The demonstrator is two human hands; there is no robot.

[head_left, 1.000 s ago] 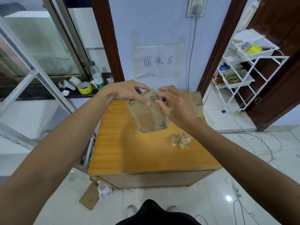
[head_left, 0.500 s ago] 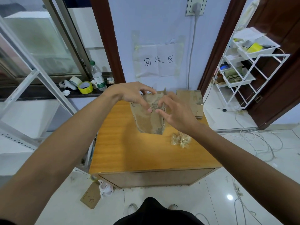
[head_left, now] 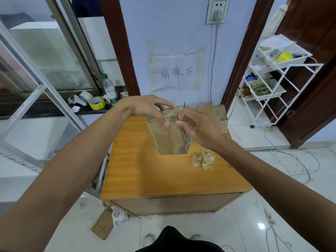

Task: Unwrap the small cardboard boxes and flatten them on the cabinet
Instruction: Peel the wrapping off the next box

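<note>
Within the last second the box has turned from tilted to square-on, and it is held over the far middle of the worktop. The left hand grips its top left corner with curled fingers. The right hand has its fingers pinched together on the top edge, so unwrapping likely continues and flattening has not begun.

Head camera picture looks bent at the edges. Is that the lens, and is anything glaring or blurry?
Head view: the wide-angle lens bows the door frame and window frame outward; a glare spot shines on the floor tiles; the cardboard box looks fairly sharp.
</note>
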